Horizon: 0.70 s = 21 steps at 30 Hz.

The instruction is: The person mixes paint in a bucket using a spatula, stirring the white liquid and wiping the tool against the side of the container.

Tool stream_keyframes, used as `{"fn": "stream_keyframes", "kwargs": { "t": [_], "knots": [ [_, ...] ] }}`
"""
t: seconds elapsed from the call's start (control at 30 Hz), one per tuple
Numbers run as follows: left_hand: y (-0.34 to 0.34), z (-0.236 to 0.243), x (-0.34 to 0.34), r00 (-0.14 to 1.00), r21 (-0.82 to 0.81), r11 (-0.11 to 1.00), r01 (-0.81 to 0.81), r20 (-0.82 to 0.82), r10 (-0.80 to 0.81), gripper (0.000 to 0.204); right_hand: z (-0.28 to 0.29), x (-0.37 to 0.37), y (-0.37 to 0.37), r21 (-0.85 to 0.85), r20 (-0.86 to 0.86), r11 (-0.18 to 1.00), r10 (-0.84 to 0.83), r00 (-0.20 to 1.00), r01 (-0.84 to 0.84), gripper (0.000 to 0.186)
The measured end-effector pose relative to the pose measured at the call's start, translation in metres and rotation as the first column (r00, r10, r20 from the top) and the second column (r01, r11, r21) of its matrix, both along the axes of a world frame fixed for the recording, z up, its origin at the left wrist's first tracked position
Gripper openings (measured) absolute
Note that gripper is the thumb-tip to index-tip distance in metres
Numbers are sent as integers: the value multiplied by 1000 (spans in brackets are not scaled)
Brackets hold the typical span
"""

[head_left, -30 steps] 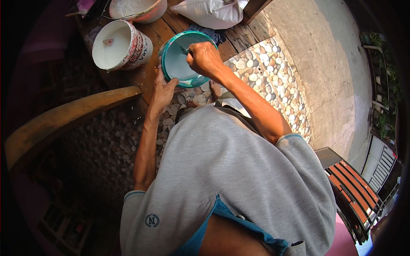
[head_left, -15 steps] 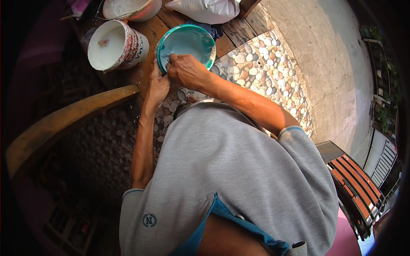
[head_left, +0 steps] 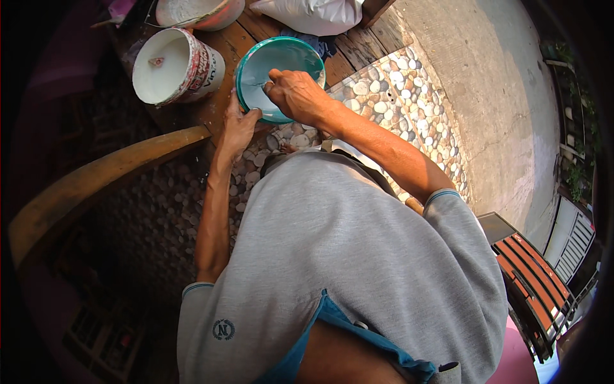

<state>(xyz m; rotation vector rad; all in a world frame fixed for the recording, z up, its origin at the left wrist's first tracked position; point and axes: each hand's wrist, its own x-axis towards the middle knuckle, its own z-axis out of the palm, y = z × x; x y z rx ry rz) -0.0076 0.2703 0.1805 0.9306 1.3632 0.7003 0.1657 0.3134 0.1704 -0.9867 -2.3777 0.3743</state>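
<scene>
A round green plastic basin (head_left: 243, 75) with whitish, smeared walls stands at the edge of the wooden surface in front of me. My left hand (head_left: 237, 127) grips its near left rim, thumb over the edge. Inside the basin my right hand (head_left: 298, 97) is closed, knuckles up, above a pale, wet-looking substance. What its fingers hold is hidden beneath the hand; a thin dark edge shows by the fingertips, too small to name.
Left of the basin stands a white, red-smeared bucket (head_left: 206, 72) with white material inside. Behind it is another stained pail (head_left: 220, 16). A full white sack (head_left: 316, 14) lies at the back. A curved wooden rail (head_left: 115, 168) crosses the left; a slatted bench (head_left: 534, 281) stands right.
My right hand has moved rightward from the basin's near left side toward its middle. The left hand stays on the rim, its thumb now more visible.
</scene>
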Motion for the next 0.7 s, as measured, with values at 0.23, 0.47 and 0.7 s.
{"fn": "stream_keyframes", "kwargs": {
  "t": [0.23,0.47,0.7],
  "knots": [
    [-3,-20,-4,1000,119,993,-4,-14,6,75,-8,0,5,100,78,995,-38,996,30,16],
    [-7,-30,-4,993,282,958,44,-120,-10,83,7,13,12,27,96,992,-127,987,125,14],
    [-16,-48,-4,997,267,962,-58,-39,71,84,-8,36,-7,-174,209,954,-206,956,244,13]
  ]
}}
